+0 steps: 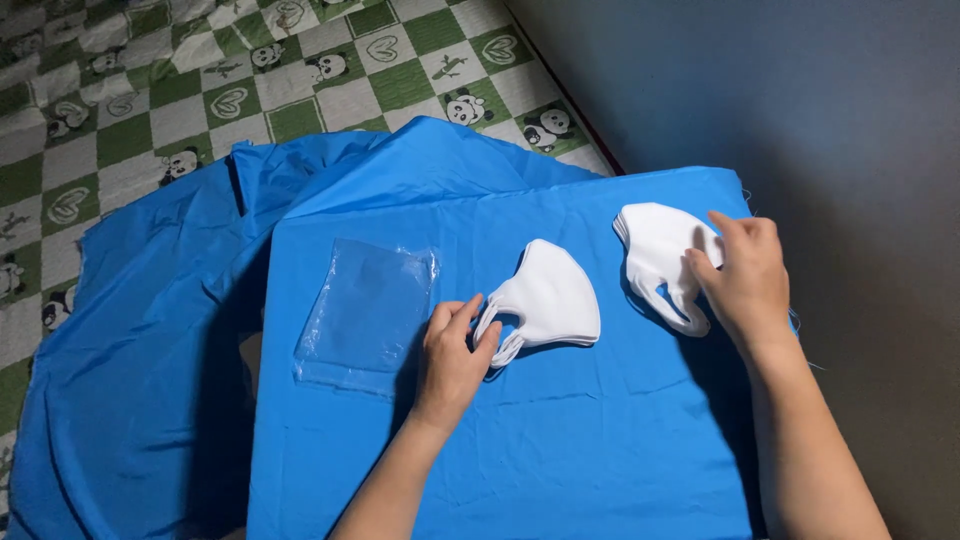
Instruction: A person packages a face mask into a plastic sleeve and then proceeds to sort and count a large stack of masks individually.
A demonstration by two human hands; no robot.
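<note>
Two stacks of white face masks lie on the blue cloth: the left hand (pixel 452 352) pinches the ear loop of the middle stack (pixel 550 300), while the right hand (pixel 742 278) curls loosely over the right stack (pixel 655 250) — grip probably light, fingertips partly hidden. One clear plastic bag (pixel 368 312) lies flat just left, with a green panda-print mat (pixel 200 90) beyond — one only.

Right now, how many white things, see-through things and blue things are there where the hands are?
White mask stacks: 2, middle stack held by the left hand, right stack under the right hand
Clear plastic bag: 1
Blue cloth: 1
Total: 4
</note>
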